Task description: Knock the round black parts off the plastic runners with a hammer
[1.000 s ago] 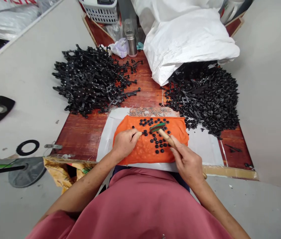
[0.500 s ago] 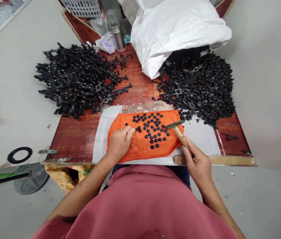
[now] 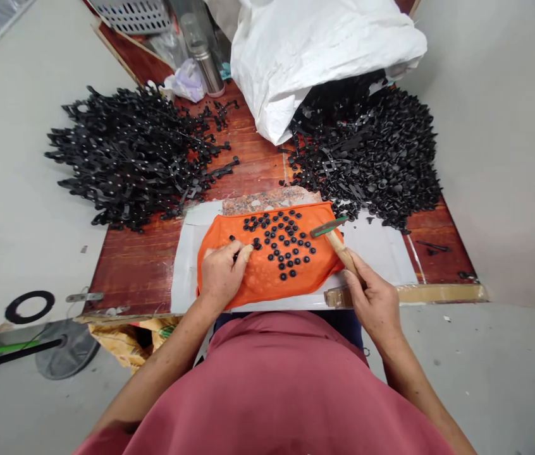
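Observation:
My left hand [image 3: 222,275] rests on an orange cloth [image 3: 255,287], thumb and finger pinched on a small black plastic piece [image 3: 257,244]. Most of that piece is hidden by the fingers. Many small black round pieces [image 3: 288,256] lie scattered over the middle of the cloth, to the right of this hand. In my right hand [image 3: 375,303] is a hammer [image 3: 341,249], gripped by its wooden handle. Its narrow, green-edged head is over the right part of the cloth, beside the round pieces.
Black plastic parts form a tangled heap [image 3: 129,151] at left and another heap [image 3: 386,158] at right. A white sack [image 3: 324,50] overhangs the right heap. Behind stand a steel flask [image 3: 208,69] and a grey basket [image 3: 132,16]. A stone slab [image 3: 267,201] shows beyond the cloth.
The whole view has shifted slightly, so the table appears further left and higher. My left hand has moved a little toward me on the cloth. The hammer stays in my right hand, almost unmoved.

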